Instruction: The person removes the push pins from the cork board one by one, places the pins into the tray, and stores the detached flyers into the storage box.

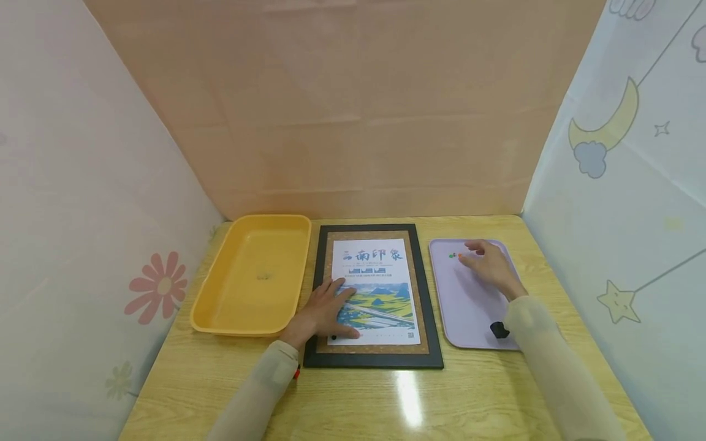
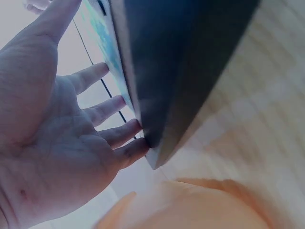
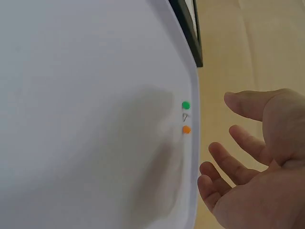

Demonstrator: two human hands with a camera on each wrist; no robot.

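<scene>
On the table (image 1: 386, 398), the framed board (image 1: 372, 361) lies between two trays. The deep tray (image 1: 220, 318) sits left; the flat tray (image 1: 469, 334), holding pins (image 1: 455, 255), sits right.

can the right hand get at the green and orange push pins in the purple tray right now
Probably yes. The right hand hovers open just beside the green pin and orange pin in the purple tray, with nothing between them.

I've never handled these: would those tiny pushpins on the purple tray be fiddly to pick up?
Probably. The green pushpin and orange pushpin look very small beside the right hand, so likely light and needing a fingertip pinch. Their round heads may roll or skid on the smooth lilac tray.
</scene>
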